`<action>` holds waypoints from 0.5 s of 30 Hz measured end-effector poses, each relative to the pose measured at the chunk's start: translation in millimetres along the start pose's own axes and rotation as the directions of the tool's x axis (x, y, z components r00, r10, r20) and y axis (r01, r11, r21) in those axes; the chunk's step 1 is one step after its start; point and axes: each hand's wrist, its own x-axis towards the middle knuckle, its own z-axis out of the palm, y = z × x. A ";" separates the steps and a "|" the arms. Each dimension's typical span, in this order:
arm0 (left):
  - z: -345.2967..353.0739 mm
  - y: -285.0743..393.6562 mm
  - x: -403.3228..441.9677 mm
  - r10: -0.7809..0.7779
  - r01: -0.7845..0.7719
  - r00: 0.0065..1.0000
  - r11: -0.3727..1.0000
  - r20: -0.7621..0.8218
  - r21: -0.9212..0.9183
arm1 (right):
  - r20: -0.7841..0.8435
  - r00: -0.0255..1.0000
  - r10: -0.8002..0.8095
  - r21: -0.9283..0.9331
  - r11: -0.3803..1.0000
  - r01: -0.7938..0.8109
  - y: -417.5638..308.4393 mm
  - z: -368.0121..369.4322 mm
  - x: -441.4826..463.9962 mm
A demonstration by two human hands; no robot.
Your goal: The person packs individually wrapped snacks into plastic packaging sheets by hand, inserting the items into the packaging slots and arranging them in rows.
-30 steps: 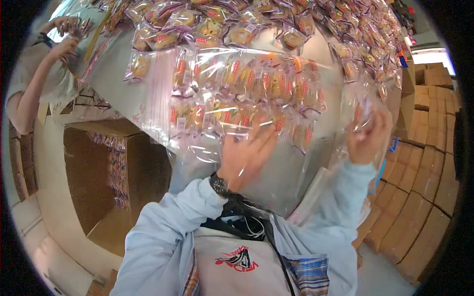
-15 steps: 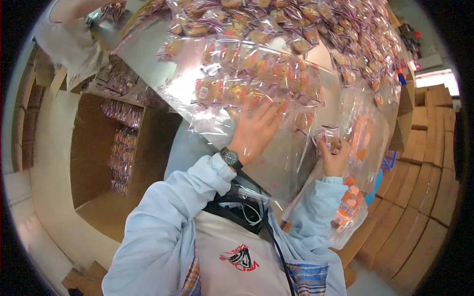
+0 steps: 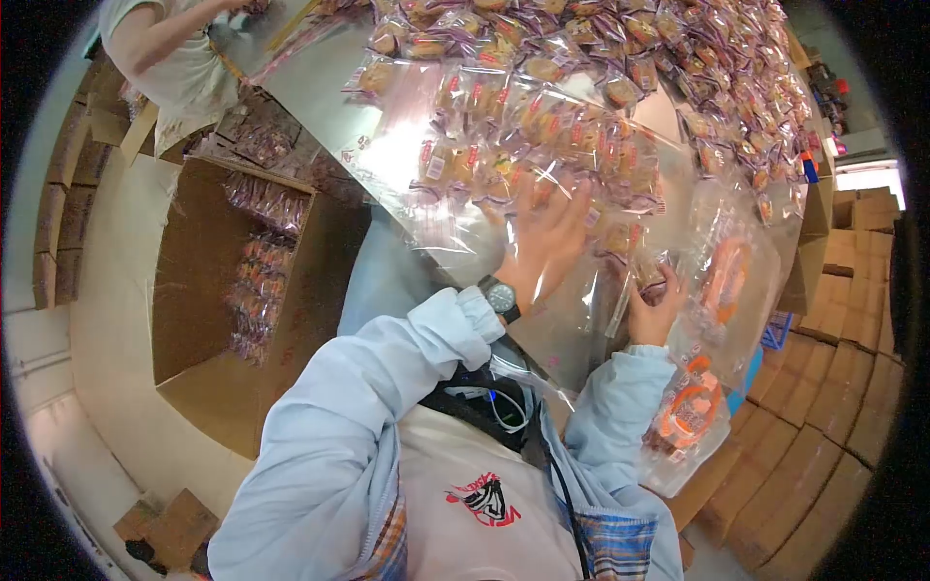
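Observation:
My left hand, with a watch on the wrist, lies with its fingers extended over small wrapped snack packets. These packets sit in rows in a large clear plastic bag on the metal table; I cannot tell if the hand is inside the bag or on top. To its right, my right hand is closed around a single wrapped packet, near the bag's edge. Another packet lies between the two hands. The fingertips of the left hand are partly hidden by shiny film.
A heap of wrapped packets covers the table's far side. Clear bags with orange print lie at the right. An open carton holding packets stands at left. Another person's arm shows top left; stacked cartons stand right.
The whole view has shifted, so table and packets appear farther right. My left hand has moved slightly over the rows. My right hand's fingers have curled farther around the packet.

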 end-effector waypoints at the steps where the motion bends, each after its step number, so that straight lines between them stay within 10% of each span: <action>1: -2.7 2.1 2.3 -0.021 0.021 1.000 1.000 -0.004 -0.004 | -0.023 0.999 -0.028 -0.033 0.999 0.027 -0.9 3.2 -2.3; 8: -2.4 -6.1 8.0 -0.038 0.021 0.990 0.991 -0.136 -0.129 | -0.213 0.960 0.181 0.328 0.939 -0.105 -15.9 1.7 -10.0; 12: -5.6 -5.6 4.2 -0.052 0.027 0.988 0.986 -0.147 -0.165 | -0.341 0.935 -0.095 0.133 0.980 0.148 -43.1 -6.3 -6.1; 15: 2.4 -3.6 0.1 -0.066 0.057 0.994 0.993 -0.082 -0.107 | -0.146 0.989 0.028 0.226 0.974 0.006 -26.1 -7.0 -4.3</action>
